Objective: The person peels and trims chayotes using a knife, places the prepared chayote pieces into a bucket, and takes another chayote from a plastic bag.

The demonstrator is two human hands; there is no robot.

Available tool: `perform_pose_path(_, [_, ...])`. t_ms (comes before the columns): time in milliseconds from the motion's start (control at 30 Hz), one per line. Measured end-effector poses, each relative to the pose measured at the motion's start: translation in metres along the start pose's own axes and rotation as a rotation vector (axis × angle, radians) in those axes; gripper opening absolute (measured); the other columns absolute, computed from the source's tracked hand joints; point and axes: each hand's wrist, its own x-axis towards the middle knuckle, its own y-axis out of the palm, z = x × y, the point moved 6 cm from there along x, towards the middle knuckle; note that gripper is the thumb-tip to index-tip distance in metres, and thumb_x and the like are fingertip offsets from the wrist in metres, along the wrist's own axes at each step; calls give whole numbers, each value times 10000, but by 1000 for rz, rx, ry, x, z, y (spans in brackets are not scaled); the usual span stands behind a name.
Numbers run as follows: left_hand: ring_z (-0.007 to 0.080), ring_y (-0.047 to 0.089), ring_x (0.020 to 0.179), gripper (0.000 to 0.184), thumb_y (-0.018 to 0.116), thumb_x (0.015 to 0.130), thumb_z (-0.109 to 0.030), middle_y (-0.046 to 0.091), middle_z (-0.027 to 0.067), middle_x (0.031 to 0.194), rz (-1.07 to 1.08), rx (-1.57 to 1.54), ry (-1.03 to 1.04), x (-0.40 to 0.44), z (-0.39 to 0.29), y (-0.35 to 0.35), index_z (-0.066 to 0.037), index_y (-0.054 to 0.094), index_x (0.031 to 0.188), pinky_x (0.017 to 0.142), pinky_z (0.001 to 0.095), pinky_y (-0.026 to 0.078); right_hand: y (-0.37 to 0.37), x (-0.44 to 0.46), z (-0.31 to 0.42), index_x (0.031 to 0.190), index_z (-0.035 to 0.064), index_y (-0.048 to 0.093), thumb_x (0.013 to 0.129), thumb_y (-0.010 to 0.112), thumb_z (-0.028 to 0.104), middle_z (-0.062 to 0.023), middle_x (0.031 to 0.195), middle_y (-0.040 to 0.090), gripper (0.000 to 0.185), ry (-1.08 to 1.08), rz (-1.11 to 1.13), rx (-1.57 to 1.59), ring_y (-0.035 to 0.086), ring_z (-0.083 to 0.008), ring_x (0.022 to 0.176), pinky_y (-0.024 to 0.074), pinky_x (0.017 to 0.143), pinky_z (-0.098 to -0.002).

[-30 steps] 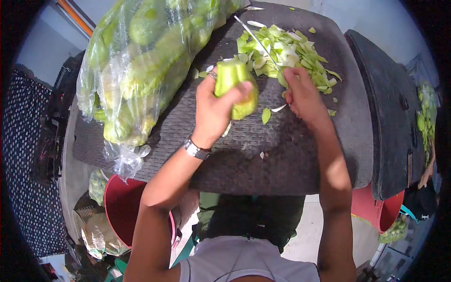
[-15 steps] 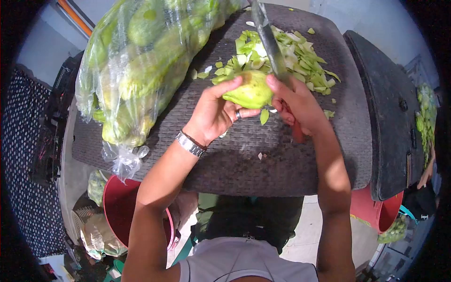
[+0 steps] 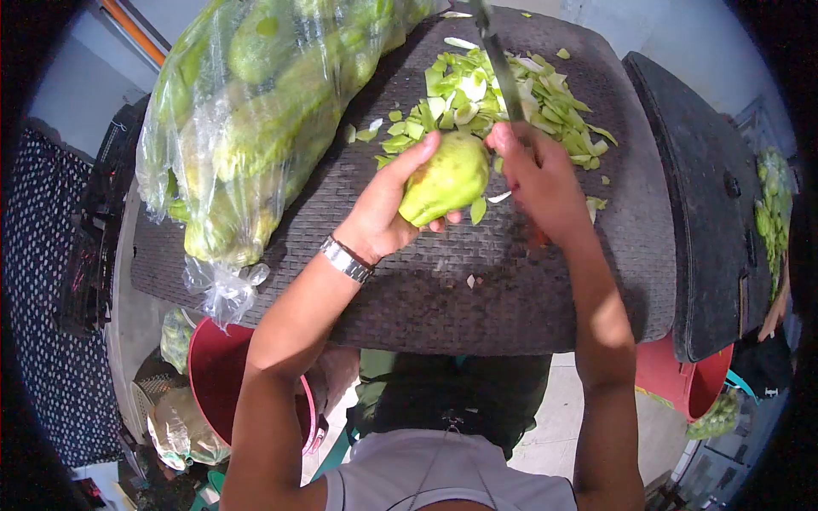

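We see a pear-shaped green fruit [image 3: 447, 175], its lumpy skin mottled with yellow and dull brown, held over the counter [image 3: 409, 319] on the near side of a heap of cut peel [image 3: 554, 111]. Of the two hands, the left hand [image 3: 385, 204] cups it, thumb along one flank and fingers curled beneath. The right hand [image 3: 544, 183] is closed round a knife [image 3: 504, 81], whose long, narrow blade points away from us over the peel; a bit of reddish handle shows below the fist (blurred, so we cannot tell whether the thumb touches the fruit).

The counter is dark, with a woven, brick-like texture and rounded corners. On it the peel lies in thin, flat chips, pale green to white, with a few strays nearer us.

To our left, a clear, crinkled plastic bag [image 3: 228, 289], knotted at its near end, bulges with more green fruits pressed against the film. Below the counter's left edge stands a smooth red bucket [image 3: 220, 362], its inside in shadow; a red container [image 3: 677, 375] sits beneath the right edge. At far right, another clear bag [image 3: 774, 204] holds slimmer green produce.
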Motion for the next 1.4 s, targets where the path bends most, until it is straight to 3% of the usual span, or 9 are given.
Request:
perform_pose_path(233, [217, 682, 677, 508, 490, 1031, -590, 711, 75, 1015, -38, -321, 95, 7, 9, -26, -184, 545, 1330, 472, 248, 490, 22, -28, 37, 1383, 43, 537, 707, 877, 617, -198, 890, 733, 950, -548, 14, -529, 765, -355, 789, 603, 706, -443])
perform_pose_path(333, [167, 728, 762, 585, 450, 1054, -600, 742, 60, 1050, -31, -328, 163, -1, 7, -18, -101, 587, 1325, 461, 249, 536, 21, -27, 37, 1391, 39, 538, 715, 865, 631, -178, 826, 727, 956, -511, 31, -452, 761, -347, 749, 601, 686, -441])
perform_pose_path(533, [252, 751, 969, 626, 414, 1070, -588, 710, 136, 1229, -7, -315, 205, 11, 13, -24, -65, 550, 1385, 648, 310, 639, 21, -33, 42, 1502, 31, 462, 731, 811, 700, -153, 726, 693, 1078, -578, -16, -593, 739, -350, 673, 586, 647, -443])
perform_pose_path(633, [281, 742, 1040, 646, 387, 1078, -584, 692, 178, 1267, 86, -322, 205, 13, 18, -33, -46, 531, 1406, 760, 355, 657, 22, -36, 44, 1574, 81, 416, 751, 802, 682, -74, 620, 598, 1090, -595, -17, -600, 666, -227, 575, 536, 601, -362])
perform_pose_path(700, [286, 740, 1049, 653, 374, 1082, -582, 691, 194, 1259, 24, -265, 198, 11, 19, -34, -40, 522, 1415, 783, 365, 660, 23, -36, 42, 1581, 62, 397, 766, 758, 724, -77, 617, 588, 1110, -602, 20, -561, 664, -236, 578, 534, 607, -375])
perform_pose_path(1067, [222, 764, 803, 628, 387, 1086, -558, 717, 176, 1172, 73, -382, 156, 2, 20, -31, -55, 503, 1442, 518, 267, 633, 22, -35, 38, 1511, 15, 409, 852, 720, 663, -109, 640, 598, 975, -559, 92, -473, 675, -311, 613, 522, 629, -408])
perform_pose_path(1233, [189, 708, 634, 638, 421, 1060, -599, 727, 138, 1078, -106, -332, 92, -2, 23, -26, -75, 532, 1406, 420, 230, 554, 20, -32, 38, 1395, 36, 476, 828, 726, 691, -123, 695, 679, 901, -594, 40, -489, 726, -390, 668, 575, 627, -492])
perform_pose_path(1333, [197, 666, 628, 475, 495, 1063, -501, 698, 93, 1016, 109, -266, 75, -8, 19, -11, -107, 570, 1317, 402, 229, 472, 19, -28, 34, 1327, 51, 517, 826, 752, 650, -156, 718, 685, 815, -613, 14, -444, 720, -420, 691, 571, 635, -499])
perform_pose_path(1400, [195, 613, 562, 415, 520, 1045, -438, 682, 97, 935, 32, -188, 60, -9, 17, -9, -73, 598, 1227, 386, 238, 433, 17, -26, 32, 1285, 51, 539, 829, 763, 625, -178, 734, 686, 767, -572, 27, -460, 718, -430, 709, 567, 636, -493])
